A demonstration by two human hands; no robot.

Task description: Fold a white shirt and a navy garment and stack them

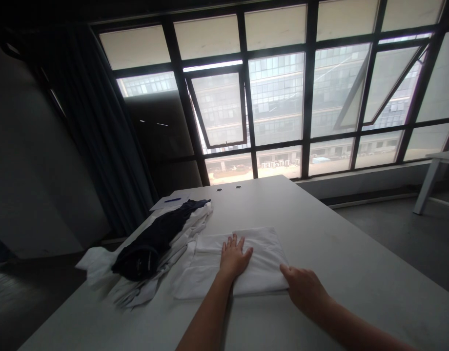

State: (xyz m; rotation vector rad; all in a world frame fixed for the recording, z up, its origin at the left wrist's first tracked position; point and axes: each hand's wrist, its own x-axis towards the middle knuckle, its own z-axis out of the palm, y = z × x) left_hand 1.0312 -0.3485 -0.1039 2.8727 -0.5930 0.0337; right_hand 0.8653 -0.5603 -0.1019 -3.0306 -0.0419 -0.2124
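My left hand (235, 256) lies flat with spread fingers on a folded white garment (263, 261), pressing on its top. My right hand (305, 290) rests at that garment's right edge, fingertips touching the cloth, holding nothing. The folded piece sits on a white table (319, 234). To its left lies a loose heap of white clothing (136, 292), with a dark navy garment (147, 246) rolled or bunched on top of it. The heap touches neither of my hands.
A sheet of paper (169, 202) with a blue pen (172, 200) lies at the table's far left. Two small round holes (229, 188) mark the far end. Beyond are a dark curtain (107, 131) and large windows (275, 97). A second white table (437, 165) stands at the right.
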